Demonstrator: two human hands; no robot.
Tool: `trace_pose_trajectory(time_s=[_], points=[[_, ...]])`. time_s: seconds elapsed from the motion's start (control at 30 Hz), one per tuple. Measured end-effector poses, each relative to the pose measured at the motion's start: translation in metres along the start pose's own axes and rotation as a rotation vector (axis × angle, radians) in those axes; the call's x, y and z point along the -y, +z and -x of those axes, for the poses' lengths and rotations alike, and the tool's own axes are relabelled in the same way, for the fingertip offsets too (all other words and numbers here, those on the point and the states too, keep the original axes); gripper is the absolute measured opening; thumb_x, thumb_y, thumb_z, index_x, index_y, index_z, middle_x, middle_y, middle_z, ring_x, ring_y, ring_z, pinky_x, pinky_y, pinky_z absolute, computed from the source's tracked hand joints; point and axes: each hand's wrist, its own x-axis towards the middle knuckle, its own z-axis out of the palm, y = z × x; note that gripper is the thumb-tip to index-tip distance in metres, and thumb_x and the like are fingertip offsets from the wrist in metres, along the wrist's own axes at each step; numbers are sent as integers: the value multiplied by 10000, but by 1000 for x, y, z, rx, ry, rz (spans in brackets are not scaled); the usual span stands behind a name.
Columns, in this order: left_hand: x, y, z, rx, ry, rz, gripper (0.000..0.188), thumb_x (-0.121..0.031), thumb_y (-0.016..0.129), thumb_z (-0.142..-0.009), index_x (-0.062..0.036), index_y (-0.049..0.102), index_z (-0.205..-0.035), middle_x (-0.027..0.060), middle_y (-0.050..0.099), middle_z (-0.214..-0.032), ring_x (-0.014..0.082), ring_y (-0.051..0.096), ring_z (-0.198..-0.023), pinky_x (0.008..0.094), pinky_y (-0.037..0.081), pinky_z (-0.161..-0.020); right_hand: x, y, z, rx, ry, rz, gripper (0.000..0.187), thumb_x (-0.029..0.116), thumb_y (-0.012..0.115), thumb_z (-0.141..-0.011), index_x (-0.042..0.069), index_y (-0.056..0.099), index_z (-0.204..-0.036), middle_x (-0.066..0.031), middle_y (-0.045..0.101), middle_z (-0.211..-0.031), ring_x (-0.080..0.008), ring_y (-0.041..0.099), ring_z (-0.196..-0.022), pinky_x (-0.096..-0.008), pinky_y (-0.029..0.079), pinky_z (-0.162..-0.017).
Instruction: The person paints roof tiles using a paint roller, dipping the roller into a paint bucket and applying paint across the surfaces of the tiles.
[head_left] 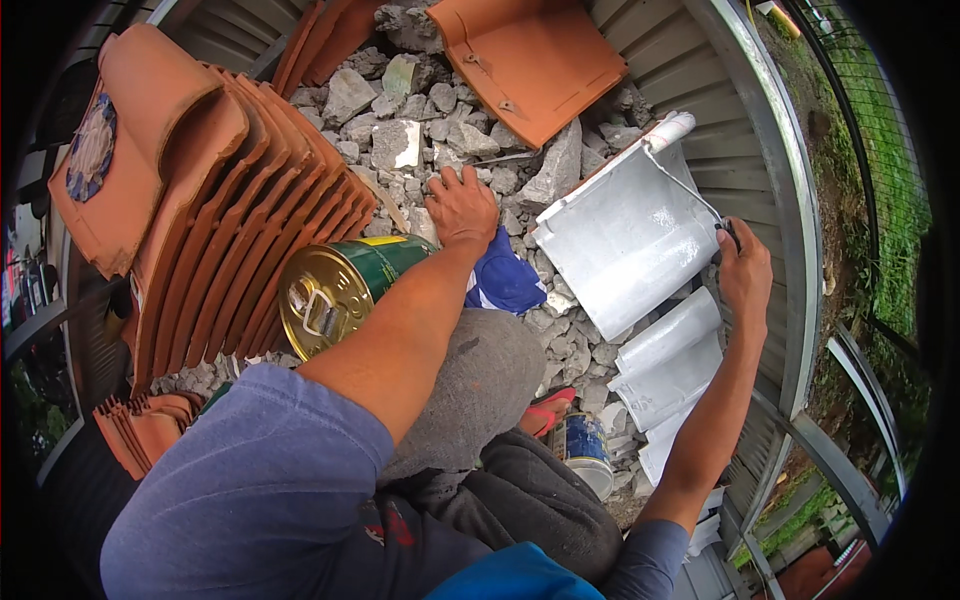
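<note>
Crouching over a rubble heap [420,120]; right hand [745,275] clenched round the handle of a paint roller [672,130], roller head resting at the top corner of a grey-coated roof tile [625,240] propped on the stones; left hand [462,205] spread flat and pressing on the rubble, grasping nothing; green tin [335,290] with gold lid lying on its side just beside the left forearm; blue cloth [505,280] between tin and tile. Judgement: long even strokes down the tile's curve, light pressure near its edges to avoid drips. More coated tiles [665,365] stacked below it, small paint can [583,450] near the knee; unpainted terracotta tiles [250,210] ranked along the heap's left edge; corrugated metal wall [745,170] close on the right, so little room for the roller arm there.
</note>
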Motion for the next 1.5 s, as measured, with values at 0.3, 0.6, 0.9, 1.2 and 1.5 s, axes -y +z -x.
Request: trace_pose_trajectory(time_s=[0.3, 0.6, 0.9, 1.2, 1.5], points=[[2, 5, 0, -2, -12, 1, 241, -303, 566, -918, -102, 583, -1049, 137, 524, -1144, 349, 507, -1096, 506, 456, -900, 48, -23, -38, 77, 55, 271, 314, 258, 612, -972, 111, 684, -1240, -171, 722, -1125, -390, 668, -1072, -486, 521, -891], [2, 4, 2, 17, 16, -10, 244, -290, 561, -918, -99, 577, -1068, 137, 512, -1132, 353, 502, -1091, 499, 463, -888, 33, -10, -22, -26, 85, 175, 328, 261, 613, -974, 123, 679, -1265, -152, 718, -1165, -376, 670, -1083, -474, 520, -915], [-7, 4, 2, -31, 44, -56, 257, -292, 553, -938, -98, 573, -1105, 139, 503, -1160, 349, 497, -1110, 502, 489, -875, -28, 20, 20, -17, 174, -9, 323, 241, 676, -935, 124, 708, -1234, -182, 718, -1144, -385, 672, -1072, -462, 514, -929], [-5, 15, 7, -72, 51, -129, 287, -298, 504, -972, -74, 561, -1142, 178, 491, -1207, 371, 502, -1129, 514, 516, -871, -75, 63, 26, 62, 137, -162, 315, 192, 668, -930, 77, 716, -1219, -197, 709, -1167, -383, 651, -1123, -464, 497, -980], [-10, 13, 9, -83, 55, -139, 321, -320, 476, -975, -77, 571, -1163, 181, 500, -1221, 385, 504, -1147, 527, 517, -891, -57, 75, 14, -11, 74, -205, 308, 153, 655, -946, 102, 708, -1245, -181, 719, -1138, -358, 679, -1087, -474, 518, -973]])
